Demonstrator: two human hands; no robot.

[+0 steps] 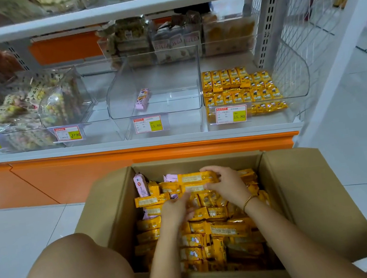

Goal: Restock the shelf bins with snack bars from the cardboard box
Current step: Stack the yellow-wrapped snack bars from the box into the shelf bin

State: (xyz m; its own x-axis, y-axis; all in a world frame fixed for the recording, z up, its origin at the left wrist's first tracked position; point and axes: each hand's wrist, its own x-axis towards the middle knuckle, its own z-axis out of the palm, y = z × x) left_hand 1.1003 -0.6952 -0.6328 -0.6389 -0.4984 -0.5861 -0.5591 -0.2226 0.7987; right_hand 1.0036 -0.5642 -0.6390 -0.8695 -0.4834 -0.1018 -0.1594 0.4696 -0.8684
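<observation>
1. Snack bars [213, 228] in yellow wrappers are seen from the head view. They are heaped loosely in an open cardboard box [313, 191] set on a tiled floor [26, 229] in front of a shop shelf.
2. A few pink bars [141, 185] are stood among them at the box's far left corner.
3. The right hand [226, 184] is reached into the far part of the box. Its fingers and thumb are curled round the end of one long yellow bar [194, 179], which is held crosswise on top of the heap.
4. A beaded bracelet [248, 201] is worn on the right wrist.
5. The left hand [175, 210] is set low among the wrappers, just beside the right hand. It is blurred, so whether anything is gripped cannot be told.
6. A bare knee [79, 276] is seen to the left of the box.
7. Three clear bins are lined up on the lowest shelf, above an orange base [88, 165].
8. The middle bin [157, 109] is occupied by a lone pink bar [142, 98], lying on the bin floor.
9. The right bin [296, 82] is filled with neat rows of yellow packs [238, 85].
10. The left bin [68, 102] is filled with bags of mixed snacks.
11. A price tag is fixed to each bin front. The middle tag [148, 124] and the right tag [231, 114] are both marked 15.80.
</observation>
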